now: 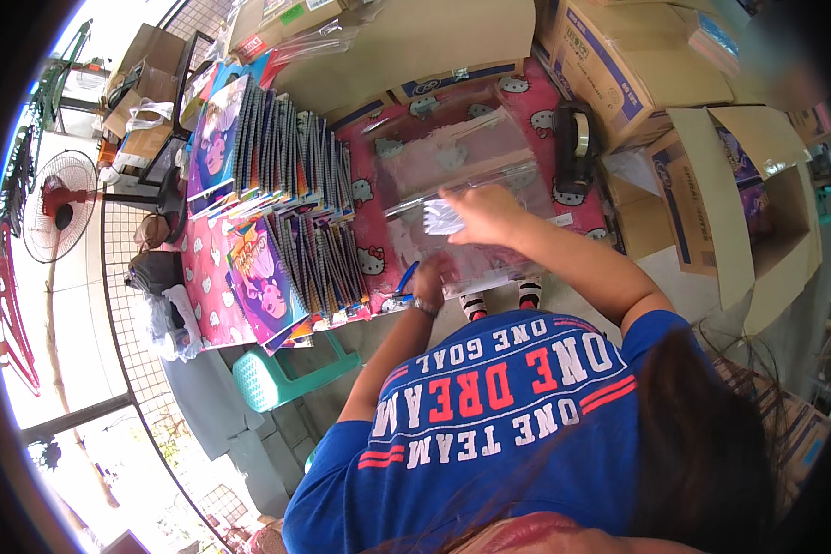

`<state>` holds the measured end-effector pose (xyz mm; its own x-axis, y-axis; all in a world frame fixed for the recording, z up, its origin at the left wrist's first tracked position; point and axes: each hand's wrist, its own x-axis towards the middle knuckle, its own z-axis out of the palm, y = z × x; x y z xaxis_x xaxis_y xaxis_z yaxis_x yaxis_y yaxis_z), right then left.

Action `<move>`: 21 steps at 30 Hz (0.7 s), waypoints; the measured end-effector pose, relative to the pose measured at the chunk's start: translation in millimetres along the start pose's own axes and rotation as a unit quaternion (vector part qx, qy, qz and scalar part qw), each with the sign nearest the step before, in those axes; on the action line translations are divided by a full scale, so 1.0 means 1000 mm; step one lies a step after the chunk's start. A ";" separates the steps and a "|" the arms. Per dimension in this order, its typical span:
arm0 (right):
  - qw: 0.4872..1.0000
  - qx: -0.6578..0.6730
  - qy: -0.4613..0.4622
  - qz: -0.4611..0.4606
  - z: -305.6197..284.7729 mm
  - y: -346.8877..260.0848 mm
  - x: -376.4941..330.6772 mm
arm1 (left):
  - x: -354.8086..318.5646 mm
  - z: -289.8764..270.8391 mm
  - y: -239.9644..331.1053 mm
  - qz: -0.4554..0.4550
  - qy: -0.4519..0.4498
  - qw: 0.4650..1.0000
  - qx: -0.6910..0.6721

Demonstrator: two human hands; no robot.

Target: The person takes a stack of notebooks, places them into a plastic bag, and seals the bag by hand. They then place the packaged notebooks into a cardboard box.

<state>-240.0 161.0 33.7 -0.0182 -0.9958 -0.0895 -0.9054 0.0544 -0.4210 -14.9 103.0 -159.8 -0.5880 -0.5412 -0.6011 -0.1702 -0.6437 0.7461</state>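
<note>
My right hand pinches whitish slips; my left hand blurs near a blue object, its grip too unclear to tell.

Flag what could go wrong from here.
1. The near stack of spiral notebooks, close to the table edge, could slide off if bumped.
2. The blue-handled tool at the left hand might snag the clear plastic sheeting; its tip is unclear.
3. The small white bundle in the right hand may slip on that glossy plastic.
</note>
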 end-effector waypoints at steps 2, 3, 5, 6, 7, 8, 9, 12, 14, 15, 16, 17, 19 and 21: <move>0.995 0.056 0.073 -0.025 -0.001 -0.019 -0.003 | -0.026 0.014 -0.025 -0.145 -0.080 0.986 -0.002; 0.971 0.142 0.188 -0.036 0.001 -0.022 -0.007 | -0.038 0.020 -0.018 -0.236 -0.179 0.952 -0.082; 0.930 0.289 0.227 -0.025 -0.015 -0.014 -0.022 | -0.049 0.021 0.000 -0.052 -0.191 0.972 -0.127; 0.902 0.356 0.244 -0.017 -0.020 -0.006 -0.031 | -0.052 0.019 0.011 0.041 -0.197 0.968 -0.151; 0.904 0.367 0.218 -0.011 -0.019 0.009 -0.045 | -0.057 0.023 0.041 0.101 -0.182 0.963 -0.169; 0.905 0.382 0.188 -0.010 -0.015 0.023 -0.058 | -0.062 0.022 0.076 0.163 -0.159 0.956 -0.186; 0.904 0.397 0.160 -0.008 -0.012 0.031 -0.069 | -0.064 0.010 0.101 0.154 -0.153 0.964 -0.156; 0.880 0.426 0.204 0.047 0.022 0.041 -0.087 | -0.077 0.032 0.150 0.239 -0.113 0.964 -0.016; 0.909 0.365 0.191 0.057 0.028 0.036 -0.086 | -0.068 0.034 0.151 0.247 -0.102 0.951 0.154; 0.926 0.335 0.163 0.066 0.039 0.037 -0.083 | -0.060 0.036 0.146 0.251 -0.109 0.943 0.189; 0.938 0.309 0.136 0.075 0.041 0.034 -0.080 | -0.054 0.041 0.142 0.253 -0.116 0.933 0.227; 0.918 0.372 0.105 0.087 0.041 0.033 -0.077 | -0.050 0.045 0.137 0.267 -0.123 0.929 0.226; 0.883 0.430 0.185 0.035 0.038 0.037 -0.073 | -0.052 0.053 0.148 0.239 -0.149 0.948 0.149; 0.810 0.531 0.238 0.072 0.011 0.012 -0.062 | -0.052 0.051 0.155 0.279 -0.135 0.938 0.158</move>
<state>-244.7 224.1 24.5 -0.4804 -0.8759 0.0452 -0.0089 -0.0467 -0.9989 -51.0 59.5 1.7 -0.8267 -0.5619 -0.0290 0.0234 -0.0859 0.9960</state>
